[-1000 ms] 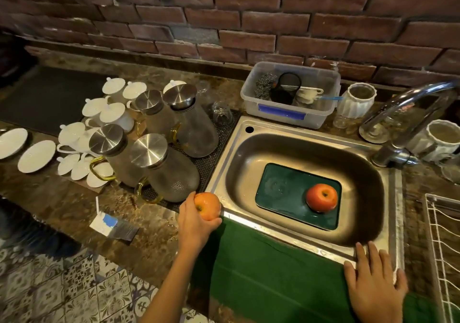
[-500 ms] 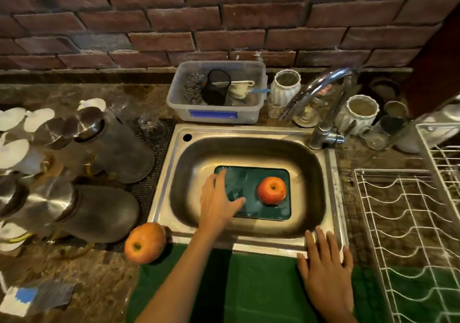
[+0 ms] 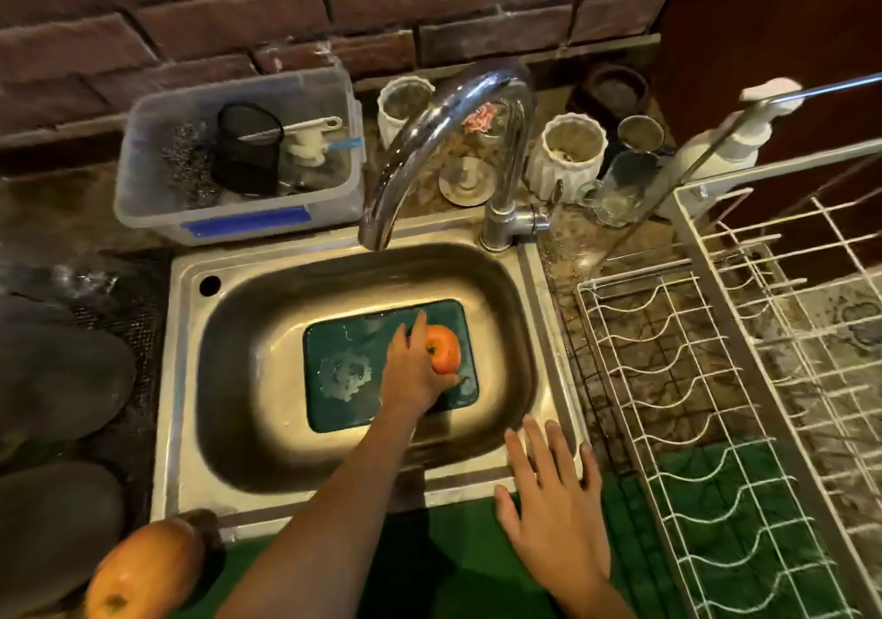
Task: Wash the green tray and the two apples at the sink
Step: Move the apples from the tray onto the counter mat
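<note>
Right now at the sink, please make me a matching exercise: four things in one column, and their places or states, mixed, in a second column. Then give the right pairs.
Things:
1. green tray
2. apple in the sink
3. second apple
4. right hand

Places or states:
A. lies on the counter at the sink's front left corner
B. rests flat on the sink's front rim
C. lies on the bottom of the sink basin
D. sits on the tray with the left hand around it

Right pairs: 1-C, 2-D, 3-A, 4-B
</note>
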`<action>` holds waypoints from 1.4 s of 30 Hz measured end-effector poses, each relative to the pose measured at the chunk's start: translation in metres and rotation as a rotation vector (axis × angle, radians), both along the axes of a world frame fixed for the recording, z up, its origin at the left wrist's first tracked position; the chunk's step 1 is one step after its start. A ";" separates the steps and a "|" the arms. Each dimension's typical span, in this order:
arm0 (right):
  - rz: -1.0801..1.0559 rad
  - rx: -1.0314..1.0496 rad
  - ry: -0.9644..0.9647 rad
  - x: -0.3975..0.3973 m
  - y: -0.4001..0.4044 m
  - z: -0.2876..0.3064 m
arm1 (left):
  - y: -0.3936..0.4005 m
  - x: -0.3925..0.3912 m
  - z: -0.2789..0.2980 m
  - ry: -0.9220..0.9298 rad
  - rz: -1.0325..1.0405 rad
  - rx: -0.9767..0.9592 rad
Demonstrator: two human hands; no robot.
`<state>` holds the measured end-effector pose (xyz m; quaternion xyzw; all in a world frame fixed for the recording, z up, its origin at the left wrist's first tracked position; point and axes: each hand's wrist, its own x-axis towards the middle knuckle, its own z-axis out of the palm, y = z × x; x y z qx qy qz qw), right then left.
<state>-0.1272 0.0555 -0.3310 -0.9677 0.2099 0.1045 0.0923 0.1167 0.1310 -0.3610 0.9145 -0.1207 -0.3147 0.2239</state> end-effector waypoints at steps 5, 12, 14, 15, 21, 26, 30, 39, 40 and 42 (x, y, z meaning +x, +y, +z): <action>0.002 0.015 0.000 -0.002 0.000 -0.005 | -0.001 0.001 -0.007 0.007 0.006 0.005; -0.010 0.040 0.017 0.000 0.001 -0.001 | 0.007 -0.002 0.012 -0.057 0.078 -0.054; -0.014 0.038 0.021 0.000 -0.001 0.000 | 0.016 -0.007 0.027 -0.113 0.143 -0.116; -0.009 0.034 0.022 0.001 0.001 0.003 | 0.027 -0.010 0.038 -0.145 0.176 -0.144; -0.023 0.008 0.027 0.001 0.000 0.007 | 0.092 -0.038 0.098 -0.239 0.325 -0.216; -0.045 -0.044 0.065 0.003 0.005 0.015 | 0.169 -0.076 0.130 -0.282 0.465 -0.249; -0.052 -0.086 0.022 0.003 0.009 0.017 | 0.224 -0.114 0.142 -0.306 0.595 -0.213; -0.152 -0.116 0.046 0.006 0.013 0.005 | 0.304 -0.186 0.140 -0.311 0.871 -0.113; -0.155 -0.121 0.048 0.007 0.014 0.005 | 0.310 -0.189 0.139 -0.308 0.892 -0.098; -0.151 -0.133 0.026 0.007 0.016 0.006 | 0.322 -0.192 0.137 -0.302 0.928 -0.074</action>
